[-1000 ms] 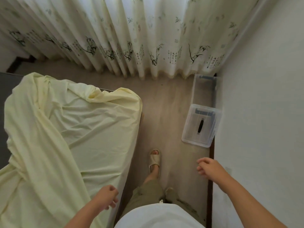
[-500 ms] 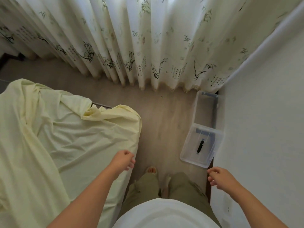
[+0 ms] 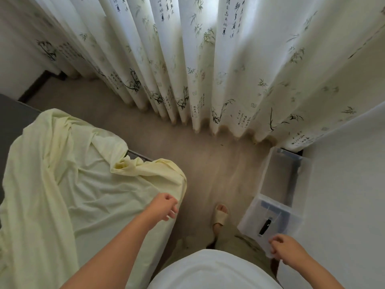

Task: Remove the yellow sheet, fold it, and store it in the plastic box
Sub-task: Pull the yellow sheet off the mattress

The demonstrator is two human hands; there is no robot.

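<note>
Yellow sheet point(image 3: 83, 184): rumpled over bed point(image 3: 12, 122), left. Left hand point(image 3: 164, 206): fingers loosely curled, empty, above sheet's right edge (contact unclear). Right hand point(image 3: 285, 250): loosely curled, empty, near plastic box point(image 3: 265, 176), right.

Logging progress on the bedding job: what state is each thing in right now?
yellow sheet: rumpled on the mattress, one corner pulled off.
plastic box: open, empty.
lid: off, lying at the box's near end.
curtain: drawn shut.
left hand: empty, over the sheet's edge.
right hand: empty, over the lid.
</note>
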